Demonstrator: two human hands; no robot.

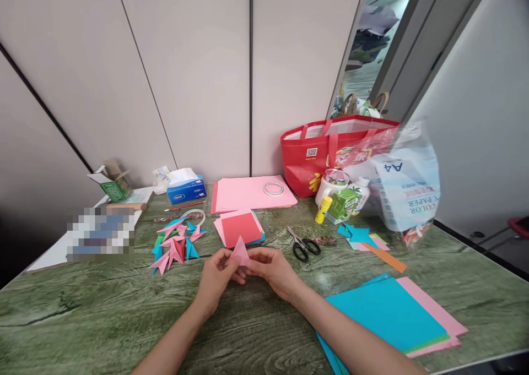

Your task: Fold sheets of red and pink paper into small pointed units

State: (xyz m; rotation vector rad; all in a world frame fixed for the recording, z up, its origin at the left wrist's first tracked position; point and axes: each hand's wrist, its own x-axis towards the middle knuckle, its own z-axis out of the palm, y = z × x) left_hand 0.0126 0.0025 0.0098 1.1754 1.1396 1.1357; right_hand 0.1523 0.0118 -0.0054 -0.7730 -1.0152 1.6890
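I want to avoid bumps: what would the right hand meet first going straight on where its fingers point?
The right hand already touches the pink folded paper; just past that, it would likely meet the left hand, though depth is unclear.

The left hand (218, 274) and right hand (268, 265) hold a pointy pink paper (239, 253) over the green bench (124, 314). Behind it is a pile of paper squares (242, 227), red on top. Scissors (298, 242) lie nearby.
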